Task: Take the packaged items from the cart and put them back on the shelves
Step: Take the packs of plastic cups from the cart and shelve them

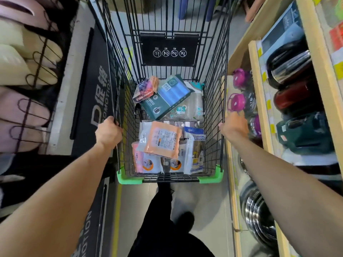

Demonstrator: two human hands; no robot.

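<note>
both hands' grip closed on the cart (167, 179) rim: left hand (108, 133), right hand (233, 127).

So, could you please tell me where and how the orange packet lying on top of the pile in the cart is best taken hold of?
Probably by its near-right corner, pinched from above. The orange packet is a thin flat pouch lying tilted on other packages, so its edges stick out free. The cart has wire walls all round, and both the left hand and right hand are on its rims.

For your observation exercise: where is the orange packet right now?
In the head view, the orange packet lies atop the pile in the cart, near end, between both hands gripping the side rims.
</note>
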